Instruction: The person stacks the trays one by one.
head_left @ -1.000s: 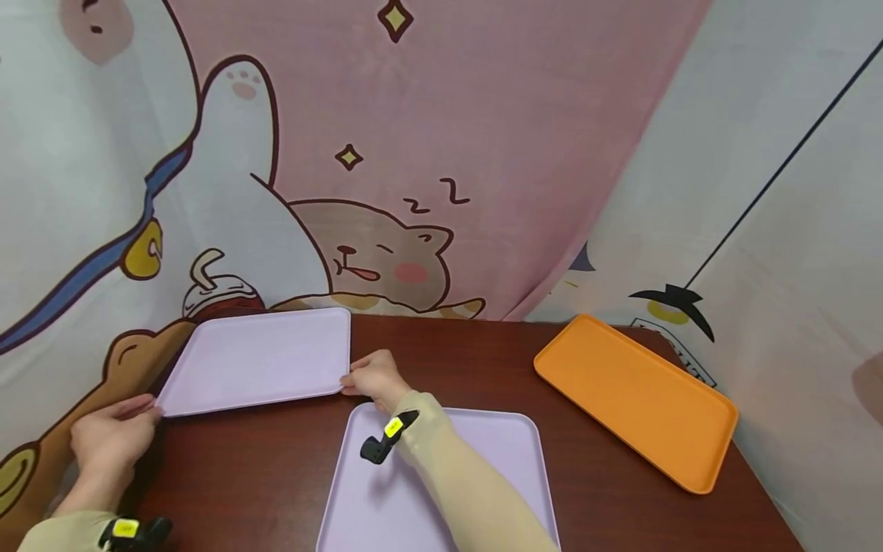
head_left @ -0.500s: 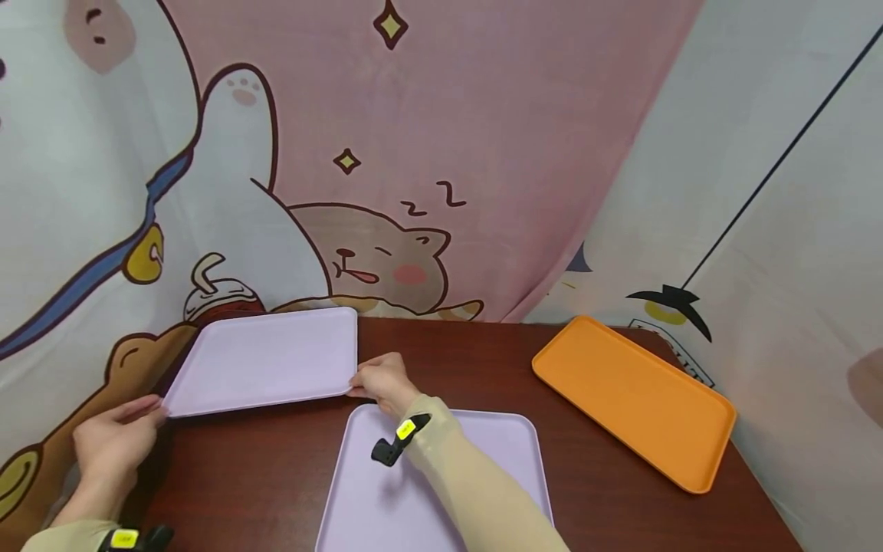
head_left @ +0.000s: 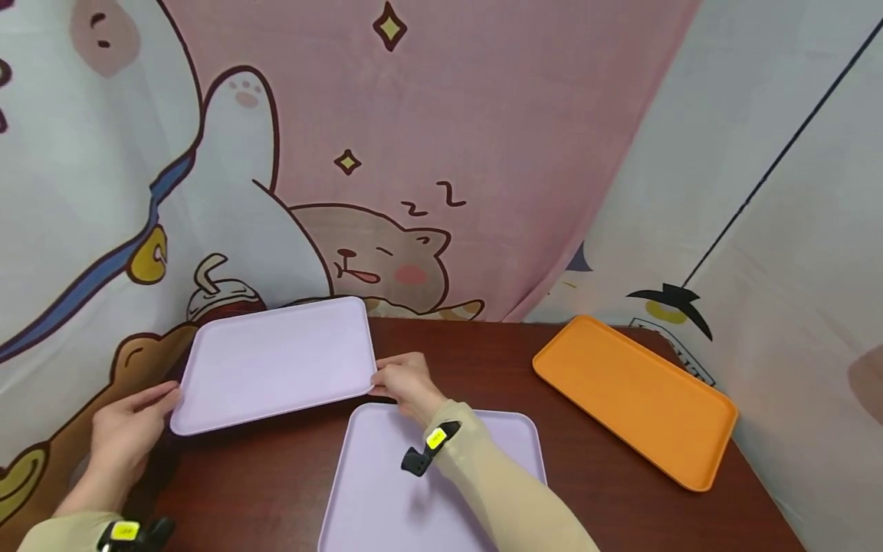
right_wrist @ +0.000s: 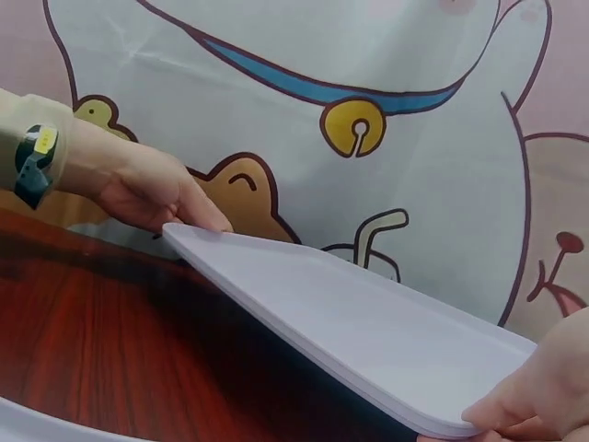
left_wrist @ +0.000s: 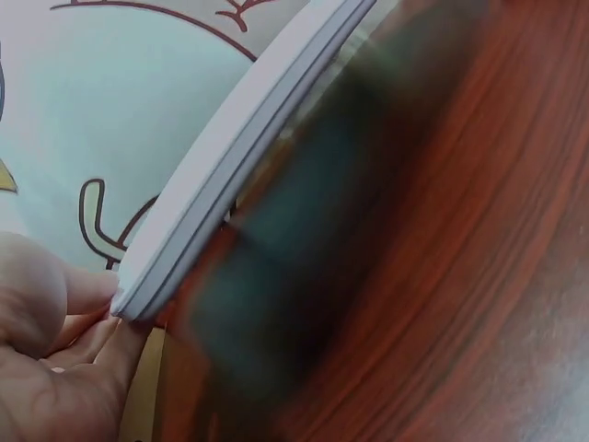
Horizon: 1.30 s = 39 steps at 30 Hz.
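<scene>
Both hands hold a lilac rectangular tray (head_left: 276,364) at the far left of the table. In the head view the left hand (head_left: 131,429) pinches its near left corner, and the right hand (head_left: 408,386) grips the near right corner. The right wrist view shows this tray (right_wrist: 350,322) tilted and raised off the wood, with a dark gap beneath. From the left wrist, its edge (left_wrist: 221,170) appears side-on, pinched between thumb and fingers (left_wrist: 97,290). Below the right forearm lies a second lilac tray (head_left: 375,475), partly covered by the sleeve.
An orange tray (head_left: 635,402) lies at an angle on the right of the dark wooden table (head_left: 234,483). A cartoon-printed cloth (head_left: 497,153) hangs close behind and along the sides. Dark wristbands with yellow labels are on both wrists.
The held lilac tray has moved slightly right and lifted, its right side now higher and its surface more tilted. Both hands moved along with it. The other two trays stayed put.
</scene>
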Available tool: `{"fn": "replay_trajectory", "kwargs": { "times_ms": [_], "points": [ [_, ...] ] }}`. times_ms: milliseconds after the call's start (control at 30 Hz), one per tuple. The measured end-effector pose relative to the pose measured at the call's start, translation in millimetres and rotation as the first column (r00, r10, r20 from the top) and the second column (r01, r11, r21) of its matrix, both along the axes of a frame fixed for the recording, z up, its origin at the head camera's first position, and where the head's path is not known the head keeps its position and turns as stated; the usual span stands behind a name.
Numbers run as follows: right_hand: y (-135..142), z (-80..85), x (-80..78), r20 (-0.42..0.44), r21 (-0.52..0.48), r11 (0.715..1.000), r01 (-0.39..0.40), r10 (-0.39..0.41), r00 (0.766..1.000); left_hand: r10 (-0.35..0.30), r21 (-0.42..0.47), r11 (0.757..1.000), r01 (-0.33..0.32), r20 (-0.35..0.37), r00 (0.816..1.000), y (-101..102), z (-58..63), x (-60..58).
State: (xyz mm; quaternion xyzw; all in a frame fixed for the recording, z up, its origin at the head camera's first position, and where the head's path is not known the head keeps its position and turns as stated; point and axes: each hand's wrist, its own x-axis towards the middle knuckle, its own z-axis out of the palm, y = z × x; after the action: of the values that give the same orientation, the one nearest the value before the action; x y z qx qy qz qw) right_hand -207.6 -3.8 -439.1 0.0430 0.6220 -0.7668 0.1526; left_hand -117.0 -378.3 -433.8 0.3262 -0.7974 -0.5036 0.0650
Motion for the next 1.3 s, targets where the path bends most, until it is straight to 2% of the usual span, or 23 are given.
{"fn": "replay_trajectory", "kwargs": {
  "times_ms": [67,167,300,400,500,667,933,1300],
  "points": [
    [8,3.2,1.8,-0.002,-0.009,1.0,-0.015,0.015,1.0,-0.032,-0.002,0.999,0.032,0.011,0.999,3,2.5,0.0],
    [20,9.4,5.7,-0.012,0.001,0.999,-0.037,0.037,0.999,-0.083,0.071,0.994,0.084,-0.027,0.996,6,5.2,2.4],
    [36,15.4,10.4,-0.021,0.031,0.998,-0.059,0.06,0.998,-0.168,0.185,0.965,0.185,-0.103,0.98,11,8.5,7.2],
    [47,17.7,12.2,-0.029,0.041,0.996,-0.083,0.084,0.996,-0.22,0.178,0.955,0.235,-0.103,0.97,16,12.5,10.3],
    [58,20.5,14.1,-0.028,0.039,0.993,-0.111,0.112,0.993,-0.239,0.108,0.963,0.246,-0.077,0.968,24,17.0,13.7],
    [78,27.2,17.4,-0.057,0.06,0.985,-0.16,0.163,0.985,-0.228,0.034,0.973,0.23,-0.056,0.972,39,25.7,19.4],
    [107,26.6,17.8,-0.071,0.095,0.975,-0.199,0.206,0.976,-0.246,0.062,0.966,0.251,-0.075,0.966,63,37.0,26.9],
    [129,34.2,19.1,-0.078,0.16,0.973,-0.165,0.179,0.981,-0.282,0.153,0.941,0.3,-0.131,0.95,85,41.3,30.3]
  ]
}}
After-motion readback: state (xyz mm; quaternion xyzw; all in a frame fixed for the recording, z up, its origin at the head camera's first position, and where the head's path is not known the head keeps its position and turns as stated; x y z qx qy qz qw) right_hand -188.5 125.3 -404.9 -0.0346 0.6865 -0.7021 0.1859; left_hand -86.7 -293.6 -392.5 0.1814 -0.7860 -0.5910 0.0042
